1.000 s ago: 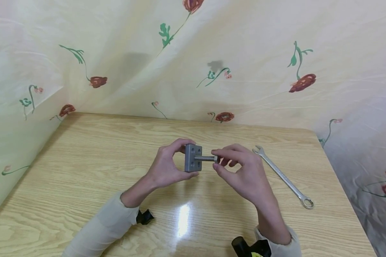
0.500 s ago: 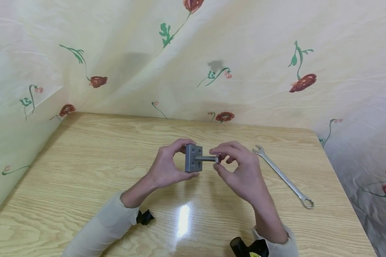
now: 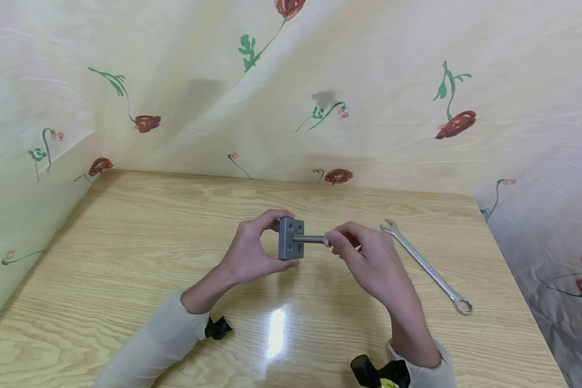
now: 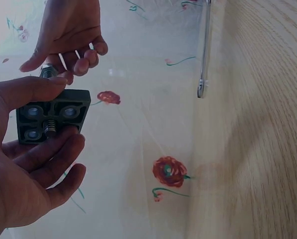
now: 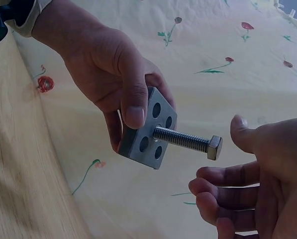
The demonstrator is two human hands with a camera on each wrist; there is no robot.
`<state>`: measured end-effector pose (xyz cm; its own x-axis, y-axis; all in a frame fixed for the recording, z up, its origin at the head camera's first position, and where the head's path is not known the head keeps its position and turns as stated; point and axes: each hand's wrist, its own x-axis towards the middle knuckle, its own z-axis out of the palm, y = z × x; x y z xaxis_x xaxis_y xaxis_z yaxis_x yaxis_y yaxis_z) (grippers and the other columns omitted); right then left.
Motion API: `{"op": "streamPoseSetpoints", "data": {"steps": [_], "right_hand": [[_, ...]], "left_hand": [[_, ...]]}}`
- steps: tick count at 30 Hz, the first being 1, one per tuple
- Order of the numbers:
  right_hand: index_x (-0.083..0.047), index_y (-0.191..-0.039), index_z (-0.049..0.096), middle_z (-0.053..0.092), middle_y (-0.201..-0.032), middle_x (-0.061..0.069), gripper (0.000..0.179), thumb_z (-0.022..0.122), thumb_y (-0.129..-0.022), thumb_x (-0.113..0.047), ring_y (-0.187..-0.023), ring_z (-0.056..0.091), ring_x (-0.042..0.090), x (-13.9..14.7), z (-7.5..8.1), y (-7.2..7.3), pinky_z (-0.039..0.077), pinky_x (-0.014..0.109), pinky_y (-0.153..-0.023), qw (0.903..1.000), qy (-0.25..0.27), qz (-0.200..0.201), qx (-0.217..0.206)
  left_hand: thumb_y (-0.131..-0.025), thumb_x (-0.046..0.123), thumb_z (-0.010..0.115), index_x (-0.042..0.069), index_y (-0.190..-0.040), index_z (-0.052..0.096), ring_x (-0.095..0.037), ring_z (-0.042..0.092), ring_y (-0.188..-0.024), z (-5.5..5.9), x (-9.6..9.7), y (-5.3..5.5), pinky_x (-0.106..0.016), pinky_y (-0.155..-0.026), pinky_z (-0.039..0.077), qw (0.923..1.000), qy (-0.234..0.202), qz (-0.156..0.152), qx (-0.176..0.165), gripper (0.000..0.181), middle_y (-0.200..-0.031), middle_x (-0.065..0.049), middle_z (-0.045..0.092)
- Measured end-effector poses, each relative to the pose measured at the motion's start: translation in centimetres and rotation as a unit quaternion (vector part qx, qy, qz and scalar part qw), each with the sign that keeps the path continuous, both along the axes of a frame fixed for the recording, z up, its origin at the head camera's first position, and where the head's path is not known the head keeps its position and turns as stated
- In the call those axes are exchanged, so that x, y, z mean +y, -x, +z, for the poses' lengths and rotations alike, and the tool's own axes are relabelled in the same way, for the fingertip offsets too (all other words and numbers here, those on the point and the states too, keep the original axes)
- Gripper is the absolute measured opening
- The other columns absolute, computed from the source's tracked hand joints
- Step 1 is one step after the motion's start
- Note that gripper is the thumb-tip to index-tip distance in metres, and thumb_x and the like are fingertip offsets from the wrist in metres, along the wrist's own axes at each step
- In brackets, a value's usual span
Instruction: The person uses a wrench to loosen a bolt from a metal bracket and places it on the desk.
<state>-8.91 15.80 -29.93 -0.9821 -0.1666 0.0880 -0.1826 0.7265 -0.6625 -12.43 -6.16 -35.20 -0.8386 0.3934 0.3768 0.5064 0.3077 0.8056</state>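
My left hand (image 3: 249, 253) grips a grey block (image 3: 291, 238) with several holes by its edges, between thumb and fingers, above the table. A hex-head bolt (image 3: 310, 239) passes through the block's middle; its threaded end (image 4: 49, 128) pokes out at the back in the left wrist view. Most of the shank and the bolt head (image 5: 215, 148) stand out on the other side. My right hand (image 3: 373, 258) is at that head. Its fingertips appear drawn together on it in the head view, but the right wrist view shows thumb and fingers apart around it; I cannot tell which.
A combination wrench (image 3: 427, 268) lies on the wooden table (image 3: 150, 231), right of my right hand. Flowered cloth (image 3: 189, 124) hangs behind the table and along its sides. Black devices (image 3: 218, 327) sit at both sleeve cuffs.
In the head view my right thumb and fingers, spread around the bolt head before, have drawn together at its right side. My left hand and the block hold nearly still.
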Motion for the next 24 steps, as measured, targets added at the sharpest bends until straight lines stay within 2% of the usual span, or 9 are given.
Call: {"op": "streamPoseSetpoints", "data": {"steps": [4, 8, 17, 24], "right_hand": [[-0.012, -0.085, 0.073, 0.069, -0.069, 0.002, 0.034, 0.054, -0.097, -0.037, -0.063, 0.061, 0.009, -0.17, -0.15, -0.03, 0.044, 0.024, -0.052, 1.0, 0.001, -0.005, 0.0], [-0.013, -0.083, 0.073, 0.068, -0.068, 0.0, 0.031, 0.058, -0.096, -0.036, -0.06, 0.061, 0.01, -0.32, -0.27, 0.03, 0.044, 0.024, -0.05, 0.9999, 0.007, -0.001, 0.008], [-0.013, -0.094, 0.073, 0.071, -0.078, -0.002, 0.015, 0.068, -0.09, -0.027, -0.07, 0.062, 0.008, -0.23, -0.09, -0.09, 0.052, 0.022, -0.066, 0.9993, 0.005, 0.012, 0.034], [-0.009, -0.101, 0.073, 0.07, -0.079, 0.0, 0.02, 0.075, -0.081, -0.013, -0.072, 0.062, 0.008, -0.23, -0.08, -0.26, 0.054, 0.023, -0.066, 0.9968, 0.019, 0.015, 0.076]], "left_hand": [[-0.059, 0.01, 0.09, 0.004, -0.121, 0.058, -0.019, 0.069, -0.09, -0.11, 0.0, 0.04, -0.043, -0.093, 0.053, 1.0, 0.002, 0.0, 0.002, 0.071, -0.104, -0.009, 0.073], [-0.059, 0.01, 0.09, 0.005, -0.121, 0.058, -0.019, 0.069, -0.09, -0.16, -0.02, 0.08, -0.044, -0.092, 0.053, 1.0, 0.004, 0.0, 0.004, 0.07, -0.104, -0.009, 0.073], [-0.06, 0.01, 0.09, 0.006, -0.121, 0.057, -0.018, 0.069, -0.089, -0.21, 0.01, 0.15, -0.042, -0.092, 0.054, 1.0, 0.003, -0.001, 0.005, 0.07, -0.104, -0.008, 0.073], [-0.06, 0.009, 0.09, 0.004, -0.122, 0.057, -0.019, 0.069, -0.09, -0.26, 0.04, 0.16, -0.043, -0.092, 0.054, 1.0, 0.002, -0.001, -0.002, 0.07, -0.105, -0.009, 0.073]]}}
